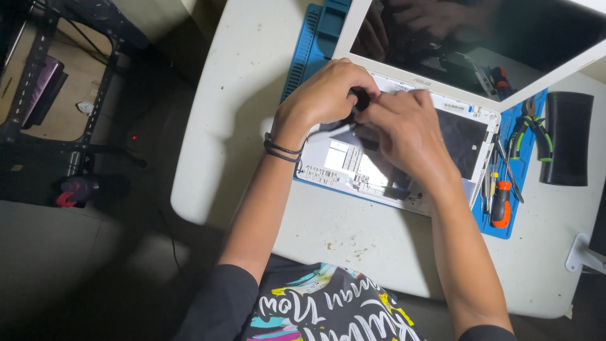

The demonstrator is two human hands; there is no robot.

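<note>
A white laptop (470, 142) lies open on a blue work mat (309, 50), its keyboard cover off and the inner frame bare. Its dark screen (505, 38) tilts up at the back. My left hand (325, 98) and my right hand (404, 129) meet over the left half of the base. Both pinch a small black part (361, 98) from which a thin cable (325, 131) runs. My left wrist wears black bands.
The white table (233, 95) carries, on the mat's right side, green-handled pliers (533, 136), an orange-handled screwdriver (502, 202) and tweezers. A black cylinder (568, 139) stands at far right. A dark metal rack (57, 95) is on the floor to the left.
</note>
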